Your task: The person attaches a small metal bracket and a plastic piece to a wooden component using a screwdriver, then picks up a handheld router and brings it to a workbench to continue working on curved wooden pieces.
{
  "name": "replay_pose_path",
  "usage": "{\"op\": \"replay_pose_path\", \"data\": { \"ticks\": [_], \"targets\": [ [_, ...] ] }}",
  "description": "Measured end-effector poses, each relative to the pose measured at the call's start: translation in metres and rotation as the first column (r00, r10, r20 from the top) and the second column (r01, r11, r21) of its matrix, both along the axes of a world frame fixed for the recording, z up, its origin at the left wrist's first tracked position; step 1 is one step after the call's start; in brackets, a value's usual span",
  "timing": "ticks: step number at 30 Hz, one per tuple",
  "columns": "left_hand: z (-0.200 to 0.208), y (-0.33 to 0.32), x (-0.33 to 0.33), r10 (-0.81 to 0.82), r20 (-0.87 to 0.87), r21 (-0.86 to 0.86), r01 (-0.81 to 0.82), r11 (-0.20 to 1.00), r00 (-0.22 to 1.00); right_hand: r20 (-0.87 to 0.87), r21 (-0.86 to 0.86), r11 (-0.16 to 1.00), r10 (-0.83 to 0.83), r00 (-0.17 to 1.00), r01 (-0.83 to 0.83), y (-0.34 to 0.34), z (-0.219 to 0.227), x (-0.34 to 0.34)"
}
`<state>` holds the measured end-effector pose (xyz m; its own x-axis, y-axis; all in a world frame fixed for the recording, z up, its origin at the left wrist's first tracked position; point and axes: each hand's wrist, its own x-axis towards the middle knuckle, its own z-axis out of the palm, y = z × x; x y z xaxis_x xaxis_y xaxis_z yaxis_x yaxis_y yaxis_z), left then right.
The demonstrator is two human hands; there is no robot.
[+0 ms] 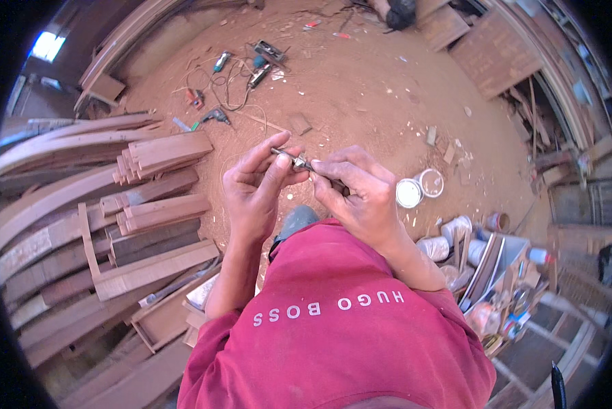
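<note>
- A small metal tool (294, 161), thin and rod-like, is held in front of the person's chest, above the red shirt (333, 320).
- It looks light, stiff and smooth, best pinched at both ends.
- The left hand (255, 187) pinches its far tip between thumb and fingers.
- The right hand (357, 191) closes around the near, darker end.
- Both forearms rise from the shirt, wrists bent inward.
- Stacked planks (149, 204) lie left of the shirt; white tubs (418, 187) right.

Stacked wooden planks (153, 204) crowd the left; paint tubs (418, 187) and clutter sit right. Bare sawdust floor (360, 95) lies open ahead, power tools (238, 75) beyond
</note>
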<state>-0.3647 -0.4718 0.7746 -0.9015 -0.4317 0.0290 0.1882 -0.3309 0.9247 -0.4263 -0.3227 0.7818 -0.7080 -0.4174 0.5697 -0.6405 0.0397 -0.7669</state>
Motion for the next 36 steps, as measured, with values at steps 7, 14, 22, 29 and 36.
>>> {"op": "replay_pose_path", "data": {
  "ticks": [7,14,22,29,36],
  "targets": [
    [-0.010,-0.005,-0.027,0.175,0.027,0.057,-0.176,0.983,0.984,0.017,0.029,0.982,0.187,0.982,-0.188,-0.019,-0.009,-0.055],
    [-0.026,-0.056,-0.060,0.269,0.051,0.081,-0.273,0.959,0.962,0.082,0.054,0.961,0.265,0.961,-0.270,-0.080,-0.019,-0.099],
    [-0.041,-0.192,-0.109,0.299,0.059,0.096,-0.304,0.948,0.952,0.116,0.094,0.947,0.295,0.948,-0.306,-0.219,-0.031,-0.153],
    [-0.026,-0.342,-0.135,0.303,0.129,0.040,-0.310,0.950,0.944,0.123,0.065,0.939,0.328,0.937,-0.337,-0.370,-0.030,-0.184],
    [-0.024,-0.454,-0.160,0.362,0.127,0.031,-0.369,0.929,0.923,0.147,0.040,0.921,0.379,0.914,-0.388,-0.489,-0.032,-0.214]
  ]
}}
